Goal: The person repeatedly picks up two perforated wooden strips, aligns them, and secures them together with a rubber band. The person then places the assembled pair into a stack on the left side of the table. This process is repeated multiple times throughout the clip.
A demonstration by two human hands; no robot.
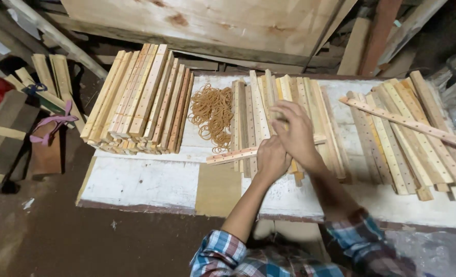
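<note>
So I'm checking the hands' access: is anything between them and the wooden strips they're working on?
Nothing visible. The left hand and right hand are already on the strips in the middle pile. The rubber bands lie off to the left, apart from the hands.
</note>
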